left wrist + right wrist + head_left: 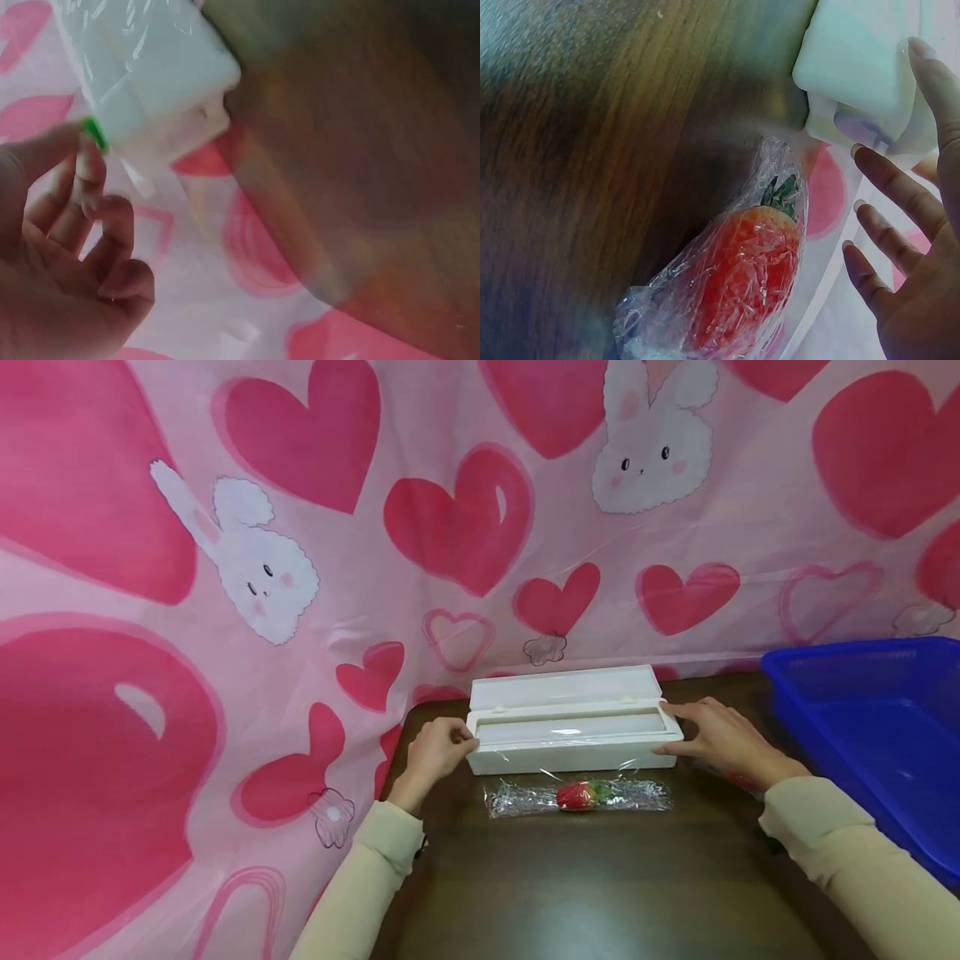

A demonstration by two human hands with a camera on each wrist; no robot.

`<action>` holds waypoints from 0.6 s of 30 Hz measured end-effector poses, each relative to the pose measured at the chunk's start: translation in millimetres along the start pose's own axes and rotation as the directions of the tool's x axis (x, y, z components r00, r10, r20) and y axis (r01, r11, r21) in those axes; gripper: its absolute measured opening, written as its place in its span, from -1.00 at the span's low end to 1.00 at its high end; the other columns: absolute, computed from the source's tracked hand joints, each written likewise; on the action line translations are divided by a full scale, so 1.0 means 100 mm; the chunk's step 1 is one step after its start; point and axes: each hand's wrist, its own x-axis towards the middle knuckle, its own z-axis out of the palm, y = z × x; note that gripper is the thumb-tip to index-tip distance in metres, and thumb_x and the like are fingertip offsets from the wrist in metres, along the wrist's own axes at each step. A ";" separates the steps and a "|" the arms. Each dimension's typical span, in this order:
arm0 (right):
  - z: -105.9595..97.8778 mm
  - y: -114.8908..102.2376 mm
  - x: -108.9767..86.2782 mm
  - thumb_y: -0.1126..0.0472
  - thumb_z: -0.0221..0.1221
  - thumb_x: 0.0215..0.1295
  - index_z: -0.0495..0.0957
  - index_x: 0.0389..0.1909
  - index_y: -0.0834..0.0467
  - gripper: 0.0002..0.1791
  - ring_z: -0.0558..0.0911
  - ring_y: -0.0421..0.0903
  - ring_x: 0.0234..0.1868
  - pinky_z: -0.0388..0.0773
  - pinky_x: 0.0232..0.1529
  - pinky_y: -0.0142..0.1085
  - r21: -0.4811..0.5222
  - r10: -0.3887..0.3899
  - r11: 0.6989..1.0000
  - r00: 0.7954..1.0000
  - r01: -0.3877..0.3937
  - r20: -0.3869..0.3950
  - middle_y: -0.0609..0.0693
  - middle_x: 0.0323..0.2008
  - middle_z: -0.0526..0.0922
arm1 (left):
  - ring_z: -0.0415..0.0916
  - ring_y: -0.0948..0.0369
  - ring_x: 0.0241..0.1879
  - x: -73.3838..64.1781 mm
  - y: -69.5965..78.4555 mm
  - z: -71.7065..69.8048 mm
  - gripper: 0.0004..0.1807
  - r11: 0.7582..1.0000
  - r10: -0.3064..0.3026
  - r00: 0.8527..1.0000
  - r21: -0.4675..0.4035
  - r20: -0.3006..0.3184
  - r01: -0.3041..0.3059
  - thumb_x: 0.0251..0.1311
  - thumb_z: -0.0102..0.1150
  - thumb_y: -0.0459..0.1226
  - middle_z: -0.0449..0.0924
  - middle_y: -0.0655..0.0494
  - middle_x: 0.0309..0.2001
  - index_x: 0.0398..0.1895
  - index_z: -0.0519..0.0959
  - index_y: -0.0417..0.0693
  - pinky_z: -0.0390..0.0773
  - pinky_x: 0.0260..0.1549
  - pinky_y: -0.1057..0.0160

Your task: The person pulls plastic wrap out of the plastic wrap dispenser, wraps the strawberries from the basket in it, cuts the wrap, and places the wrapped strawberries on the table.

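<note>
A long white cling film dispenser [570,756] lies on the table with its lid [566,687] raised and a pale roll [573,727] inside. Clear film stretches over its front. My left hand [437,747] is at the left end; in the left wrist view its thumb and a fingertip pinch a small green tab [94,135] at the box corner. At the right end, my right hand [720,739] rests its thumb and fingers against the box, fingers fairly straight in the right wrist view. In front lies a strawberry [576,796] wrapped in clear film.
Another film-wrapped red fruit with green leaves [742,277] lies close to my right hand, mostly hidden in the head view. A blue plastic basket [832,718] stands on the right. Behind the dark wooden table [570,885] hangs a pink heart-patterned cloth [465,410].
</note>
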 end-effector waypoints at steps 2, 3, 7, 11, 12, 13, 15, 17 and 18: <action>0.01 0.02 -0.01 -0.44 0.37 0.04 0.45 0.39 0.21 0.05 0.54 0.11 -0.06 0.54 -0.12 0.13 -0.001 0.004 1.000 1.000 -0.004 0.004 0.19 -0.01 0.72 | 0.54 0.23 -0.39 0.01 -0.03 -0.01 -0.86 1.000 0.014 1.000 -0.023 0.021 -0.013 0.20 0.43 -0.12 0.62 0.32 -0.51 -0.49 0.69 0.22 0.47 -0.38 0.03; 0.02 0.03 -0.01 -0.46 0.36 0.04 0.45 0.39 0.21 0.06 0.53 0.11 -0.07 0.54 -0.13 0.13 -0.005 0.005 1.000 1.000 -0.005 0.005 0.19 -0.02 0.72 | 0.53 0.22 -0.40 0.02 -0.03 -0.01 -0.86 1.000 0.019 1.000 -0.022 0.025 -0.019 0.20 0.43 -0.12 0.61 0.32 -0.51 -0.50 0.69 0.22 0.47 -0.39 0.03; 0.04 0.05 0.00 -0.52 0.32 0.01 0.45 0.40 0.19 0.10 0.52 0.08 -0.10 0.54 -0.20 0.05 -0.004 0.011 1.000 1.000 -0.011 0.001 0.14 -0.09 0.71 | 0.50 0.24 -0.42 0.03 -0.01 -0.01 -0.83 1.000 0.008 1.000 -0.021 0.020 -0.008 0.20 0.44 -0.13 0.58 0.32 -0.54 -0.53 0.67 0.23 0.43 -0.42 0.08; 0.04 0.05 0.01 -0.52 0.32 0.01 0.45 0.40 0.18 0.10 0.53 0.09 -0.09 0.54 -0.20 0.06 -0.007 0.009 1.000 1.000 -0.009 0.003 0.15 -0.08 0.71 | 0.48 0.23 -0.44 0.02 -0.05 -0.02 -0.84 0.998 0.052 0.998 -0.025 0.029 -0.052 0.19 0.45 -0.10 0.57 0.30 -0.54 -0.51 0.68 0.20 0.43 -0.45 0.11; 0.04 0.05 0.02 -0.52 0.32 0.02 0.45 0.40 0.18 0.10 0.53 0.10 -0.08 0.55 -0.18 0.08 -0.009 0.010 1.000 1.000 -0.010 0.004 0.17 -0.06 0.71 | 0.47 0.23 -0.44 0.02 -0.07 -0.02 -0.84 0.997 0.066 0.997 -0.029 0.034 -0.065 0.17 0.48 -0.08 0.56 0.29 -0.54 -0.48 0.69 0.18 0.44 -0.46 0.12; 0.04 0.05 0.02 -0.52 0.32 0.02 0.45 0.40 0.18 0.10 0.53 0.11 -0.07 0.55 -0.16 0.11 -0.010 0.011 1.000 1.000 -0.011 0.006 0.18 -0.04 0.71 | 0.46 0.23 -0.44 0.01 -0.08 -0.02 -0.83 0.997 0.079 0.996 -0.029 0.041 -0.078 0.13 0.51 -0.06 0.55 0.29 -0.55 -0.47 0.69 0.16 0.44 -0.46 0.14; 0.03 0.05 0.03 -0.52 0.32 0.02 0.45 0.40 0.18 0.10 0.53 0.12 -0.06 0.55 -0.14 0.14 -0.012 0.014 1.000 1.000 -0.014 0.009 0.19 -0.03 0.71 | 0.45 0.23 -0.45 0.01 -0.09 -0.02 -0.76 0.994 0.107 0.993 -0.033 0.056 -0.105 0.04 0.56 -0.03 0.54 0.28 -0.55 -0.42 0.70 0.10 0.44 -0.46 0.16; 0.02 0.05 0.03 -0.52 0.32 0.01 0.45 0.40 0.18 0.10 0.53 0.12 -0.05 0.55 -0.13 0.16 -0.013 0.018 1.000 1.000 -0.018 0.011 0.21 -0.02 0.70 | 0.44 0.23 -0.44 0.01 -0.11 -0.02 -0.69 0.991 0.128 0.990 -0.034 0.065 -0.127 -0.04 0.62 -0.01 0.53 0.28 -0.54 -0.40 0.69 0.06 0.45 -0.46 0.17; 0.02 0.05 0.03 -0.52 0.32 0.01 0.44 0.40 0.18 0.10 0.53 0.12 -0.05 0.55 -0.13 0.16 -0.011 0.020 1.000 1.000 -0.020 0.013 0.21 -0.02 0.70 | 0.44 0.23 -0.45 0.01 -0.11 -0.02 -0.67 0.990 0.137 0.989 -0.035 0.063 -0.135 -0.06 0.63 -0.02 0.53 0.28 -0.54 -0.39 0.68 0.06 0.45 -0.46 0.17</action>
